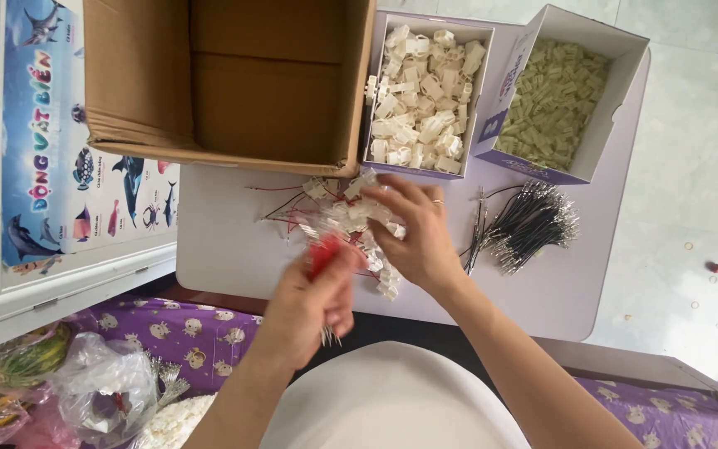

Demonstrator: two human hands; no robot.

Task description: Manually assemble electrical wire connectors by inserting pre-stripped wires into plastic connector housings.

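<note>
My left hand [313, 303] is closed around a bundle of red wires [323, 252], whose metal ends stick out below the fist. My right hand [415, 233] rests on a heap of small white plastic connectors with red and black leads [351, 212] on the white table [234, 258], fingers pinching one of the connectors. Both hands are blurred by motion.
A large open cardboard box [234, 83] stands at the back left. Beside it are a box of white connectors [424, 91] and a box of pale green parts [552, 100]. A bundle of black wires [529, 224] lies at the right. Plastic bags [85, 382] sit lower left.
</note>
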